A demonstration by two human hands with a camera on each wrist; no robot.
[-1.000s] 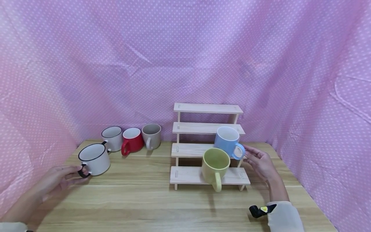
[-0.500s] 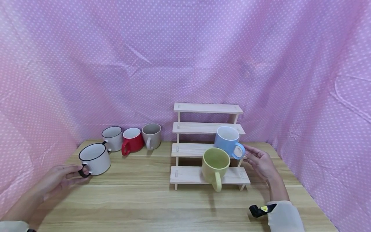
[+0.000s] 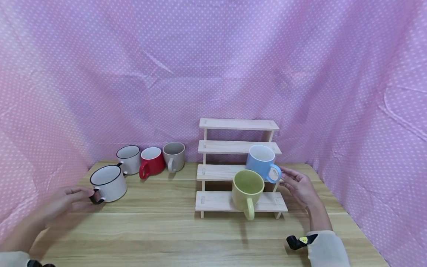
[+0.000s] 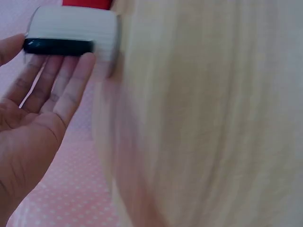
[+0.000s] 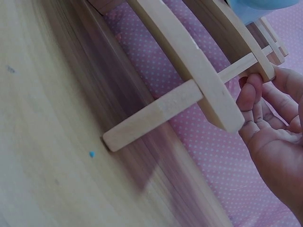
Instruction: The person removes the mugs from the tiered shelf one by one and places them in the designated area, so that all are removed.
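At the left, my left hand [image 3: 65, 202] is at the black handle of a white black-rimmed mug [image 3: 110, 185]. In the left wrist view the fingers [image 4: 71, 87] stretch out nearly straight, tips right at the handle [image 4: 59, 46], with the thumb off to one side. My right hand [image 3: 300, 187] pinches the right end of the second step of a wooden tiered display stand [image 3: 213, 202], thumb and fingertips at the board's edge. A light blue mug [image 3: 258, 159] stands on that step beside the hand. A yellow-green mug [image 3: 247, 185] sits on the lowest step, handle toward me.
Behind the nearer white mug stand another white mug [image 3: 130, 163], a red mug [image 3: 154, 163] and a grey mug [image 3: 175, 157] along the back of the wooden table [image 3: 150, 230]. A pink dotted cloth [image 3: 213, 63] hangs close behind the table and at both sides.
My left hand's lower fingers have opened away from around the white mug's handle, and its wrist has shifted slightly. The right hand, the stand and the mugs have kept their places.
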